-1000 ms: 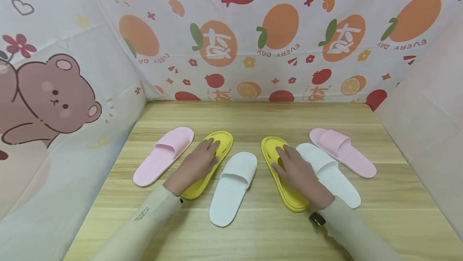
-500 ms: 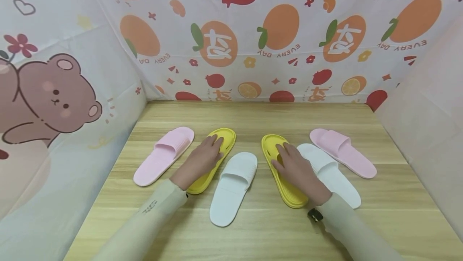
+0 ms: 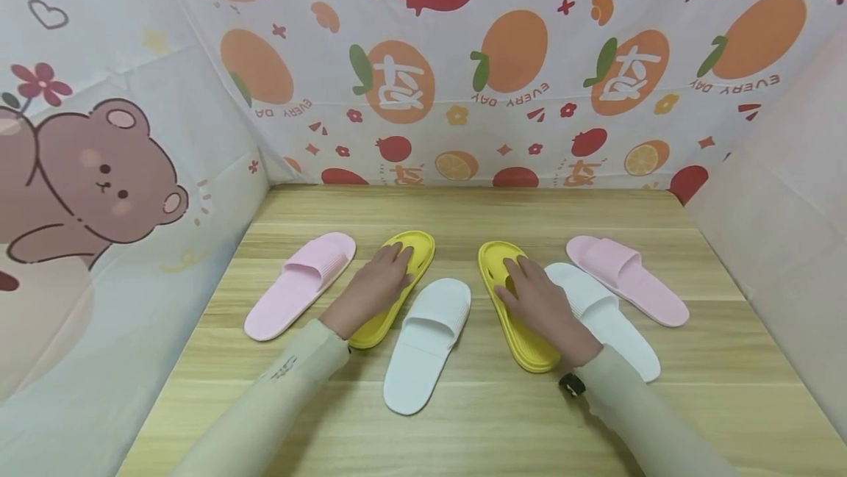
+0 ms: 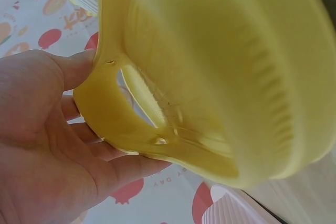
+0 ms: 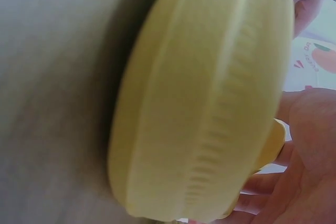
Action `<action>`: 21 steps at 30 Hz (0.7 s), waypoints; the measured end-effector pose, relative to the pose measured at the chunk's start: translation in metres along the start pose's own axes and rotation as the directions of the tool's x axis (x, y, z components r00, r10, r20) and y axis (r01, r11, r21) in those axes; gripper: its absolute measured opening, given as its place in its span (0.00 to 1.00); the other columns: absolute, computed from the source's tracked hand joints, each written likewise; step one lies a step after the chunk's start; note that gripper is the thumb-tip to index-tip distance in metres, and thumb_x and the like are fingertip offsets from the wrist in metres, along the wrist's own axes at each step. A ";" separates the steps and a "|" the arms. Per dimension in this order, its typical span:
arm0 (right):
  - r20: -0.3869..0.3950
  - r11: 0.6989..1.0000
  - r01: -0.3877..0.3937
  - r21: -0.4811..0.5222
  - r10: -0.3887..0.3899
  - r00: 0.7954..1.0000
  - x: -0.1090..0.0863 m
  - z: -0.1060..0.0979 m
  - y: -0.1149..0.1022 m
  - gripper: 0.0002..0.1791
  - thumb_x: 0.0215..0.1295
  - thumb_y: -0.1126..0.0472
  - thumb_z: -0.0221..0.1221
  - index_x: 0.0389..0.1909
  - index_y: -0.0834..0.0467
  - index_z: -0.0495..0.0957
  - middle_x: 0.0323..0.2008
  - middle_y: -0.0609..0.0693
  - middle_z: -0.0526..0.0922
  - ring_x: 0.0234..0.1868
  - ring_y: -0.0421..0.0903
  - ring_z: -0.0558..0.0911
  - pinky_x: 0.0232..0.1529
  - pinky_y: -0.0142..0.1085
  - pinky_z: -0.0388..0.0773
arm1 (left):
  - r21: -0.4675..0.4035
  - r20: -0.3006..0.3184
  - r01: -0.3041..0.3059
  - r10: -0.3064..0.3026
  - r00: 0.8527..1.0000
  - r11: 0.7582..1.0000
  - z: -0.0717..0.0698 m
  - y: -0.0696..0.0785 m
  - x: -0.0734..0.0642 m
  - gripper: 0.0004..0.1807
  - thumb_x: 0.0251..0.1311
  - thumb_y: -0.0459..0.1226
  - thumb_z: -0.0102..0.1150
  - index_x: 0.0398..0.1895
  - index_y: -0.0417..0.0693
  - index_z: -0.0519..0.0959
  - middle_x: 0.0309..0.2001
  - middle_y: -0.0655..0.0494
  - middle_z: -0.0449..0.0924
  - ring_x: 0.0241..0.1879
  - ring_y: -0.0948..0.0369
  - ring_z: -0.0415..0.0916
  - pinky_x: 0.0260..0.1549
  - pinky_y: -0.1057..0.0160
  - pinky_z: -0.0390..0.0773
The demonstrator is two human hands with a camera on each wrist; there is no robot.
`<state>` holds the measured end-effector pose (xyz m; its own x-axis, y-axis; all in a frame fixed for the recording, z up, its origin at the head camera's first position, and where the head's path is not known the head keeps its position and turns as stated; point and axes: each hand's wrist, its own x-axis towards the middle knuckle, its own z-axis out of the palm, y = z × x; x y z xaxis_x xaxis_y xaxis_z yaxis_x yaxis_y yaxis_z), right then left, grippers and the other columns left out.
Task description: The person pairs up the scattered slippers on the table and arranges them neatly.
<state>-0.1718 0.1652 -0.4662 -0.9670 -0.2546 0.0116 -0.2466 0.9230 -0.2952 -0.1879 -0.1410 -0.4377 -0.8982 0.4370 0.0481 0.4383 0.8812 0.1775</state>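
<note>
One pink slide slipper (image 3: 301, 286) lies farthest left on the wood-grain tabletop (image 3: 456, 205), heel toward the person and toe leaning inward, with no hand on it. Next to it, the left hand (image 3: 372, 286) grasps the first yellow slide slipper (image 3: 418, 245) by its strap, thumb at one side and fingers at the other. I suppose the strap is chosen because it rises as an arch and gives a natural hold, while the heel part lies back below the wrist. One white slide slipper (image 3: 426, 345) lies untouched between the two yellow ones, strap toward the far side; its place seems to separate them. The second yellow slide slipper (image 3: 526, 341) is right of it, under the right hand (image 3: 539, 297), which clasps the strap in nearly mirrored manner, probably so that both slippers are controlled equally; its fingertips are partly hidden. Beyond, another white slide slipper (image 3: 615, 326) lies partly covered by this hand in the head view, and another pink slide slipper (image 3: 638, 286) is just beside it; whether these two touch, I cannot tell.
</note>
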 end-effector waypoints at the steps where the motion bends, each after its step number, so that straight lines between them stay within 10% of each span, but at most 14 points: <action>1: 0.001 1.000 -0.003 0.000 0.003 1.000 0.001 0.000 0.000 0.36 0.75 0.41 0.51 0.76 0.56 0.60 0.73 0.63 0.64 0.73 0.61 0.65 0.55 0.65 0.75 | 0.005 -0.003 -0.005 0.005 1.000 1.000 0.000 0.000 0.001 0.30 0.74 0.41 0.55 0.72 0.34 0.63 0.68 0.31 0.66 0.69 0.39 0.65 0.62 0.43 0.73; 21: -0.002 1.000 -0.019 0.019 0.019 1.000 0.017 0.000 -0.001 0.36 0.76 0.41 0.50 0.76 0.56 0.60 0.73 0.64 0.63 0.73 0.63 0.65 0.57 0.66 0.74 | -0.010 0.040 0.013 -0.013 0.999 1.000 0.004 -0.001 0.025 0.31 0.74 0.40 0.53 0.73 0.33 0.61 0.70 0.30 0.64 0.71 0.39 0.62 0.69 0.44 0.65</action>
<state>-0.1878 0.1600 -0.4654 -0.9717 -0.2362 0.0074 -0.2266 0.9222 -0.3133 -0.2101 -0.1302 -0.4404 -0.9017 0.4324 0.0068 0.4258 0.8851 0.1879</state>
